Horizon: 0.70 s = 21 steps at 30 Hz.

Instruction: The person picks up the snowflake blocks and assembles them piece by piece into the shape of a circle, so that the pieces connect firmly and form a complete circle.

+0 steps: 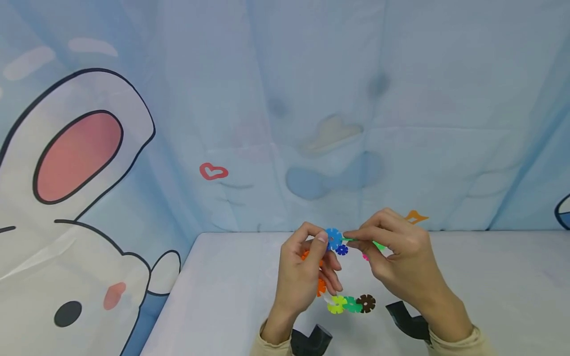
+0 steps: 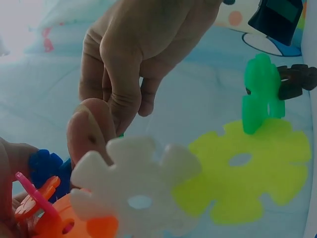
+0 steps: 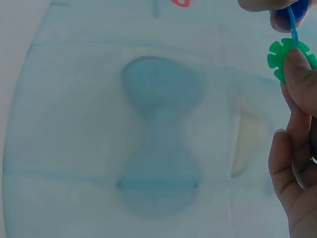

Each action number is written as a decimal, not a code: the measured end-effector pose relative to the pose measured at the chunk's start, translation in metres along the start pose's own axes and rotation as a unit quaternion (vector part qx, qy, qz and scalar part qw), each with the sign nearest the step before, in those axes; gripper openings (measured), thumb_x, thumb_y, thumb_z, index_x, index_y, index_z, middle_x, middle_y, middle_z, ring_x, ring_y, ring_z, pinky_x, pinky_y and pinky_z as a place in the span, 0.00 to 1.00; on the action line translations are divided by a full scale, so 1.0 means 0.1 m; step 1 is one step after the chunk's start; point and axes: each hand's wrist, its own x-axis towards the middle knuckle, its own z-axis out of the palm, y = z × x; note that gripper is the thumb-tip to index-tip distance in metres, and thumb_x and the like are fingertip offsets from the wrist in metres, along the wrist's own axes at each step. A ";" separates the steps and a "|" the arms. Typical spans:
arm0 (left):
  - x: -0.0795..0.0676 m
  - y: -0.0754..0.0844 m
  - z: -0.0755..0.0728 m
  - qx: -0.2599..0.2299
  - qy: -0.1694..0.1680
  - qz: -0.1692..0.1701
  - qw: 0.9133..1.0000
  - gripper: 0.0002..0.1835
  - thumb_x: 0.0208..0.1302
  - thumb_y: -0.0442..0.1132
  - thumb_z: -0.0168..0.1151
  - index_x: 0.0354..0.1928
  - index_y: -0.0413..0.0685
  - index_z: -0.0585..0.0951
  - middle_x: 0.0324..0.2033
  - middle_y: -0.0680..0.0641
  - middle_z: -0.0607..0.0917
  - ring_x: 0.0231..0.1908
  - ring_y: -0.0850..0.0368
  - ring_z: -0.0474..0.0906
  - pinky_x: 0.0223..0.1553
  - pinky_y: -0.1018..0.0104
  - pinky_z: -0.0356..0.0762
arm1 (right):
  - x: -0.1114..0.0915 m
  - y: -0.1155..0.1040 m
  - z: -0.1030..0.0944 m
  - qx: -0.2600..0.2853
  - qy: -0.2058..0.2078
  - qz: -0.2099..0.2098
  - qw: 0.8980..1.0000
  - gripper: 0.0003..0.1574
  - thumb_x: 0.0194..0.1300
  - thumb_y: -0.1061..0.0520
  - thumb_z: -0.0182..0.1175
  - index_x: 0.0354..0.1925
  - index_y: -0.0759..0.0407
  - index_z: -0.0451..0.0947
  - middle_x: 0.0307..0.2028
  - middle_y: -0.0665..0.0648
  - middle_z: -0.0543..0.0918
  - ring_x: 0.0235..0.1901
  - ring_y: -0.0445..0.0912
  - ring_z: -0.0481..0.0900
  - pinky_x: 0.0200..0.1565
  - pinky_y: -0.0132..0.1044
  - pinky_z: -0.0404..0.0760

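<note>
In the head view my left hand pinches a light blue snowflake disc between thumb and fingers. A chain of slotted discs hangs by that hand: orange, white, yellow, green and brown. My right hand pinches another green disc, seen edge-on from the head, right at the light blue disc's rim. A dark blue disc shows just below the light blue one. Beside the left palm, the left wrist view shows a pink disc edge-on.
Both hands are above a white table. Behind it hangs a light blue printed curtain with a cartoon rabbit at left. Black wrist mounts sit at both wrists. Bits of green and pink show behind the right fingers.
</note>
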 end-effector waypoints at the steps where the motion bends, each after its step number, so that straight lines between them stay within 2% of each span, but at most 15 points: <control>1: 0.00 0.00 0.00 0.004 -0.001 -0.001 1.000 0.13 0.85 0.40 0.49 0.46 0.35 0.75 0.25 0.22 0.80 0.13 0.65 0.81 0.17 0.65 0.85 | 0.00 -0.01 0.01 -0.007 0.004 -0.006 1.000 0.20 0.46 0.77 0.73 0.32 0.56 0.92 0.27 0.48 0.82 0.28 0.40 0.77 0.28 0.23 0.74; 3: 0.00 0.01 0.00 0.008 0.000 -0.002 1.000 0.14 0.86 0.41 0.49 0.45 0.36 0.75 0.25 0.22 0.80 0.13 0.65 0.81 0.17 0.64 0.85 | 0.00 -0.04 0.03 -0.022 0.014 -0.019 0.999 0.21 0.42 0.78 0.74 0.31 0.56 0.92 0.26 0.47 0.81 0.26 0.41 0.75 0.26 0.23 0.71; 7: 0.00 0.00 0.00 0.002 0.007 0.002 1.000 0.14 0.86 0.40 0.49 0.44 0.35 0.75 0.24 0.23 0.79 0.12 0.65 0.81 0.15 0.63 0.84 | -0.01 -0.08 0.07 -0.047 0.026 -0.035 0.998 0.17 0.42 0.75 0.74 0.29 0.57 0.92 0.25 0.48 0.79 0.24 0.41 0.72 0.23 0.23 0.65; 12: 0.00 -0.02 0.01 -0.018 0.003 -0.008 1.000 0.15 0.86 0.41 0.48 0.44 0.33 0.73 0.24 0.20 0.76 0.12 0.65 0.80 0.15 0.68 0.83 | -0.02 -0.10 0.09 -0.055 0.030 -0.037 0.997 0.15 0.43 0.74 0.74 0.29 0.58 0.92 0.24 0.49 0.80 0.24 0.42 0.72 0.22 0.23 0.66; 14: 0.00 -0.02 0.01 -0.023 0.000 -0.016 1.000 0.16 0.87 0.42 0.47 0.44 0.34 0.72 0.24 0.19 0.75 0.12 0.64 0.80 0.15 0.69 0.82 | -0.02 -0.09 0.09 -0.047 0.025 -0.029 0.998 0.04 0.58 0.67 0.75 0.30 0.58 0.92 0.25 0.49 0.81 0.25 0.42 0.74 0.24 0.24 0.69; 15: 0.01 -0.02 0.01 -0.025 -0.001 -0.021 0.999 0.16 0.87 0.42 0.47 0.44 0.34 0.72 0.24 0.19 0.75 0.12 0.64 0.80 0.15 0.69 0.82 | -0.02 -0.08 0.08 -0.044 0.016 -0.019 0.999 0.04 0.65 0.61 0.74 0.31 0.58 0.92 0.26 0.49 0.82 0.25 0.43 0.75 0.25 0.24 0.71; 16: 0.01 -0.03 0.01 -0.024 -0.001 -0.025 0.999 0.16 0.87 0.42 0.47 0.44 0.34 0.71 0.25 0.18 0.75 0.12 0.64 0.80 0.15 0.70 0.82 | -0.03 -0.06 0.06 -0.040 0.008 -0.014 0.999 0.03 0.64 0.60 0.75 0.32 0.58 0.92 0.27 0.49 0.83 0.26 0.43 0.77 0.26 0.24 0.73; 18: 0.02 -0.04 -0.01 -0.021 -0.002 -0.038 0.999 0.16 0.87 0.42 0.46 0.44 0.34 0.71 0.26 0.18 0.75 0.12 0.64 0.80 0.17 0.70 0.83 | -0.04 -0.01 0.03 -0.032 -0.013 0.001 0.999 0.16 0.73 0.46 0.70 0.37 0.57 0.92 0.30 0.49 0.85 0.28 0.43 0.80 0.30 0.24 0.76; 19: 0.03 -0.05 -0.02 -0.018 0.000 -0.042 0.999 0.16 0.87 0.42 0.45 0.44 0.34 0.71 0.26 0.18 0.75 0.12 0.64 0.80 0.17 0.71 0.83 | -0.04 0.02 0.01 -0.034 -0.028 0.015 0.999 0.20 0.73 0.42 0.67 0.40 0.56 0.92 0.32 0.49 0.86 0.30 0.42 0.80 0.32 0.23 0.77; 21: 0.04 -0.07 -0.04 -0.014 0.006 -0.047 0.999 0.16 0.87 0.41 0.45 0.44 0.33 0.71 0.27 0.18 0.76 0.13 0.64 0.81 0.18 0.70 0.84 | -0.06 0.09 -0.05 -0.051 -0.061 0.049 0.996 0.18 0.65 0.46 0.76 0.47 0.55 0.91 0.38 0.49 0.88 0.33 0.42 0.83 0.36 0.25 0.81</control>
